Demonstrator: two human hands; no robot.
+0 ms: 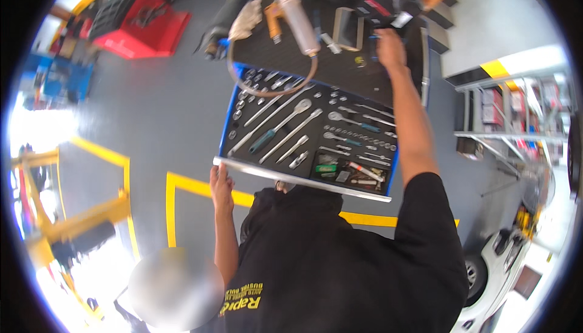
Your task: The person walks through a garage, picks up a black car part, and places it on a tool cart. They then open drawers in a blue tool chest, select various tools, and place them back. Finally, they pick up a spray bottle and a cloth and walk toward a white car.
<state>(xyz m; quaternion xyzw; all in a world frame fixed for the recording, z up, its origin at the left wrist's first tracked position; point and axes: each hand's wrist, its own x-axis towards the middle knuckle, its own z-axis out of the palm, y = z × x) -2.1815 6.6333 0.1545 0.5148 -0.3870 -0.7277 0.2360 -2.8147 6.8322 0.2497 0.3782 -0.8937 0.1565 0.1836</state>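
Note:
My left hand (222, 186) is at the left corner of a drawer, its fingers against the metal front edge (303, 180). The pulled-out drawer (313, 129) holds black foam with ratchets, extension bars and sockets set in it. A ratchet with a teal grip (262, 140) lies in the left half. Small loose parts and a green box (326, 168) fill a front compartment. My right hand (392, 49) reaches over the dark cart top (340, 69), its fingers curled by a small blue item (374, 47); what they grip is too small to make out.
On the cart top lie a clear cylinder with a hose (300, 26), an orange-handled tool (273, 24), a phone-like device (348, 28) and a dark bag (388, 5). A red toolbox (146, 26) is at far left, a metal shelf (510, 132) at right, and a white car (495, 272) at lower right.

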